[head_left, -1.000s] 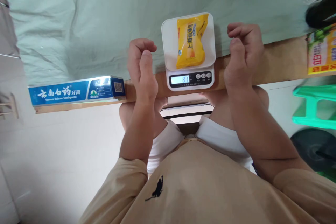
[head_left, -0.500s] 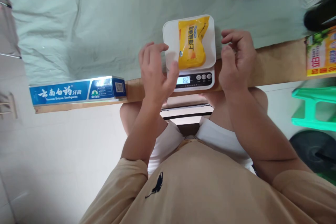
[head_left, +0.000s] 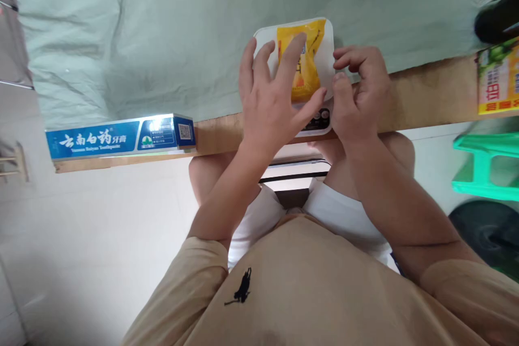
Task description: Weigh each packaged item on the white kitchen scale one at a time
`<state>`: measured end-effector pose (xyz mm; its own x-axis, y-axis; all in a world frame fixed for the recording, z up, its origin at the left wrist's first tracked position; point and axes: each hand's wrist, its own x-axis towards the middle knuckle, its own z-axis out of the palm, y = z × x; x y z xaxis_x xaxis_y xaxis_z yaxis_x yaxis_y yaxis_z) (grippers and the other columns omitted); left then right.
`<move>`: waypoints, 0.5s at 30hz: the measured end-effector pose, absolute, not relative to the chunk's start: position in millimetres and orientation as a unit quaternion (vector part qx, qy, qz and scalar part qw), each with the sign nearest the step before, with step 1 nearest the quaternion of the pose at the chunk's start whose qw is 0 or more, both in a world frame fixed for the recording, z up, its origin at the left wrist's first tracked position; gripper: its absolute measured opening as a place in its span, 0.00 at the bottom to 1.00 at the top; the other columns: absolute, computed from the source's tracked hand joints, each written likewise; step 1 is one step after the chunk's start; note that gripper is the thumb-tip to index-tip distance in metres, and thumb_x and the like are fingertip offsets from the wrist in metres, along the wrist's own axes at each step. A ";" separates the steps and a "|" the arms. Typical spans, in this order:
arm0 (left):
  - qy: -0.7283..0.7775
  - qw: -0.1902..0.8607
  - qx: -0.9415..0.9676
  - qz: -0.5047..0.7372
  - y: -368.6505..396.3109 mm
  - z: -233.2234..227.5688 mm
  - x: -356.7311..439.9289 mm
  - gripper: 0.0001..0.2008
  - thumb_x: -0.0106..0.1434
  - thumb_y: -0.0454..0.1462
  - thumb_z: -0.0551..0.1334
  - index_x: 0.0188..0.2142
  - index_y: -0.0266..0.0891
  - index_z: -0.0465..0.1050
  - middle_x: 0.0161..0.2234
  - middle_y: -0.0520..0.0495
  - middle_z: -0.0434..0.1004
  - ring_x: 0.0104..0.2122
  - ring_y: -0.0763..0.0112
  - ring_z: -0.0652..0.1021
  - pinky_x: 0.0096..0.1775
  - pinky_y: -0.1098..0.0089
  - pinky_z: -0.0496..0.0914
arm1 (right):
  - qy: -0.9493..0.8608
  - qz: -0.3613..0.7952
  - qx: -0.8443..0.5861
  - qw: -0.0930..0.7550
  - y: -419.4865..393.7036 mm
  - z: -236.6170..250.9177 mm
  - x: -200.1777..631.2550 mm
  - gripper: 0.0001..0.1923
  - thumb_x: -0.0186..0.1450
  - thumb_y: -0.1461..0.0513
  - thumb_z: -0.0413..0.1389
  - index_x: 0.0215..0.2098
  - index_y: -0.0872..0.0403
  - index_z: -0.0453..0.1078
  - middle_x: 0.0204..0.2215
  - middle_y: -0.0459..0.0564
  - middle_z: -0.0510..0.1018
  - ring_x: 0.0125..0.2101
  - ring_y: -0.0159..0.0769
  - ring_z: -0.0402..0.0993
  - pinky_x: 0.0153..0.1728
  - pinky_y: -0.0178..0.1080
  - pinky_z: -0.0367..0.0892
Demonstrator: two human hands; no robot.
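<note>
The left hand spreads its fingers open over the yellow packet lying on the white scale; the right hand, loosely curled and empty, sits at the scale's three o'clock edge.

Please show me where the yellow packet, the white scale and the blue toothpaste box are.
yellow packet (head_left: 308, 67): head view, lower right part.
white scale (head_left: 328, 43): head view, platform's right rim.
blue toothpaste box (head_left: 121, 137): head view, front face.
</note>
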<state>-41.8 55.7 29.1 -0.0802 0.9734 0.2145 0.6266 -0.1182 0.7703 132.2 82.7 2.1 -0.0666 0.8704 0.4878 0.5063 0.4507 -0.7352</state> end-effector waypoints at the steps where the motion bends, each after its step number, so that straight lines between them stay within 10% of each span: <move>1: 0.620 0.206 0.649 0.391 59.7 25.7 -39.3 0.35 0.62 0.57 0.71 0.65 0.50 0.74 0.66 0.35 0.69 0.78 0.42 0.54 0.80 0.43 0.44 | -0.703 0.191 -0.481 0.488 83.0 0.2 132.2 0.08 0.73 0.54 0.50 0.43 0.44 0.70 0.46 0.49 0.82 0.54 0.44 0.79 0.61 0.53 0.74; 15: 0.589 0.176 0.671 0.413 71.6 16.2 -34.3 0.22 0.56 0.32 0.70 0.49 0.52 0.72 0.56 0.40 0.75 0.55 0.44 0.76 0.58 0.45 0.72 | -0.669 0.196 -0.518 0.497 79.0 8.9 130.1 0.08 0.74 0.53 0.51 0.40 0.45 0.69 0.43 0.49 0.81 0.52 0.45 0.80 0.60 0.55 0.76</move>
<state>-34.3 71.6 16.2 -0.0364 0.9369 0.3477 0.6462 -0.2434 0.7233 130.1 79.0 8.9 0.0292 0.8868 0.4613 0.4975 0.3873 -0.7762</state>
